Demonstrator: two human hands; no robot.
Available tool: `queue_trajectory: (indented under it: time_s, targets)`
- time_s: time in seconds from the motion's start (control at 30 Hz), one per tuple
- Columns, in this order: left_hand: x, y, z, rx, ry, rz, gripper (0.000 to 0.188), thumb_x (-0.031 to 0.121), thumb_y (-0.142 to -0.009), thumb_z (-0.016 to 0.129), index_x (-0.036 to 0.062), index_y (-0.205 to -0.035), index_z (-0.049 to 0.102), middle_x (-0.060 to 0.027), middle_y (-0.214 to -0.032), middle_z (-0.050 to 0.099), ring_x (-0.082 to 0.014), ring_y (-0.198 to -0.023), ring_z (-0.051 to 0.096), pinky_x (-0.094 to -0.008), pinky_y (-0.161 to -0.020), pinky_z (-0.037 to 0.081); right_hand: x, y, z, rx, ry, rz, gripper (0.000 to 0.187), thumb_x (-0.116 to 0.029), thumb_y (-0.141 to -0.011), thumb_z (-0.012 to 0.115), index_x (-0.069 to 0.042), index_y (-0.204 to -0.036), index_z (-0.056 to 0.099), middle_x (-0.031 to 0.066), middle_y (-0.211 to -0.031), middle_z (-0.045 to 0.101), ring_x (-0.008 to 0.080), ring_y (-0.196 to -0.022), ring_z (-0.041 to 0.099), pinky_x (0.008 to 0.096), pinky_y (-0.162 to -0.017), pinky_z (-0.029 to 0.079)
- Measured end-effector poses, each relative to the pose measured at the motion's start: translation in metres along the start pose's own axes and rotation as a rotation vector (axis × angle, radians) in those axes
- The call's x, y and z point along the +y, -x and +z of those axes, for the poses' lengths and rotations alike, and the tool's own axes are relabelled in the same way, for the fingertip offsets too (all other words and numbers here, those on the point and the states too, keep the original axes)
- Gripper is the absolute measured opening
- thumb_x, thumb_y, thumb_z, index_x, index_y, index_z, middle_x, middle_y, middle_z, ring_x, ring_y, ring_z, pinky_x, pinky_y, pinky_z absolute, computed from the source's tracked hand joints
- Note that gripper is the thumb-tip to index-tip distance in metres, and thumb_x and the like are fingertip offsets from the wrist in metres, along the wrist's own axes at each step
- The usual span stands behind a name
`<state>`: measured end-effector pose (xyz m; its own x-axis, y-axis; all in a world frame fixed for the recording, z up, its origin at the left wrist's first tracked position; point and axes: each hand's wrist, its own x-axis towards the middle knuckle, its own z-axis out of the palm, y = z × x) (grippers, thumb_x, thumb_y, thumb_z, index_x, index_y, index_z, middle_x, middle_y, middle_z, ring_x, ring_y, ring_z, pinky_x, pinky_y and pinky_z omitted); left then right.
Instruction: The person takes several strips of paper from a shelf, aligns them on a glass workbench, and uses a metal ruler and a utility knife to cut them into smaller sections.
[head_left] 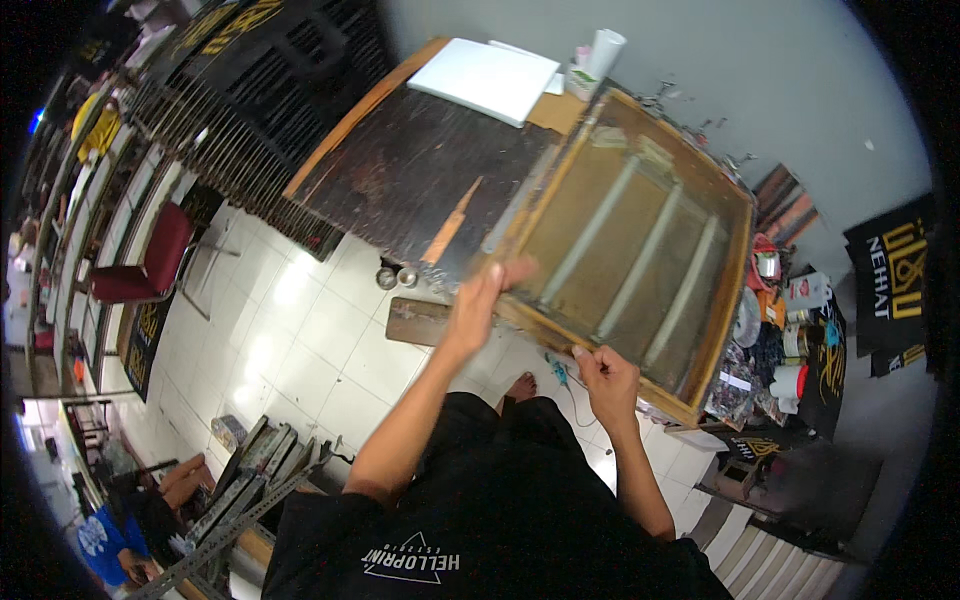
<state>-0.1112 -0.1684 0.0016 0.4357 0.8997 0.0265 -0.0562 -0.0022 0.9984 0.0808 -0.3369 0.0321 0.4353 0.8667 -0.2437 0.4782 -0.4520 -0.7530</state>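
A wooden-framed printing screen with yellowish mesh fills the right of the table area, tilted to the right. Pale straight bars show through its mesh. On its near wooden edge, my right hand has its fingers closed. By the screen's near left corner, my left hand has its thumb side toward the frame. Motion smears the left fingers, so their grip cannot be made out. Left of the screen lies a dark, worn tabletop with a pale bare patch.
A white flat panel lies at the table's back, beside a white roll. Cans and bags crowd the right side. A red chair stands left on the tiled floor. Another person is at lower left.
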Motion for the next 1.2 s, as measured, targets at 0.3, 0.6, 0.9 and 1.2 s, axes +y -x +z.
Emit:
queue_trajectory:
  time_s: [0.3,0.6,0.9,1.2]
  targets:
    - [-0.177,0.170,-0.143,0.192,-0.018,-0.586,0.062,0.046,-0.110,0.039,-0.0039,-0.097,0.073,-0.0176,-0.101,0.075,-0.0231,-0.103,0.068,-0.0382,-0.099,0.047,0.007,-0.033,0.068,0.579,0.481,-0.471,0.031,-0.016,-0.096,0.065,-0.003,-0.124,0.064,0.0185,-0.129,0.062,0.0369,-0.124,0.055,0.0473,-0.106,0.038]
    - [-0.323,0.100,-0.233,0.197,-0.262,-0.417,0.033,0.026,-0.104,0.059,-0.0017,-0.121,0.063,-0.0105,-0.103,0.073,-0.0190,-0.096,0.069,-0.0312,-0.089,0.051,0.030,-0.052,0.103,0.870,0.756,-0.647,0.032,-0.017,-0.101,0.051,-0.003,-0.121,0.072,0.0119,-0.128,0.070,0.0306,-0.120,0.065,0.0404,-0.097,0.047]
    - [-0.465,-0.092,-0.214,0.358,-0.596,-0.163,0.035,0.025,-0.097,0.059,0.0020,-0.123,0.066,-0.0247,-0.113,0.071,-0.0396,-0.109,0.069,-0.0457,-0.094,0.051,0.050,-0.059,0.118,1.218,0.815,-0.804,0.027,-0.013,-0.100,0.052,0.000,-0.107,0.075,0.0138,-0.109,0.076,0.0304,-0.102,0.072,0.0394,-0.082,0.050]
    - [-0.523,-0.155,-0.249,0.508,-0.511,0.218,0.038,0.025,-0.094,0.064,0.0016,-0.124,0.067,-0.0218,-0.112,0.073,-0.0373,-0.108,0.070,-0.0444,-0.093,0.051,0.059,-0.075,0.130,1.451,0.729,-1.010,0.026,-0.021,-0.099,0.059,-0.004,-0.088,0.074,0.0104,-0.084,0.073,0.0277,-0.076,0.067,0.0398,-0.068,0.045]
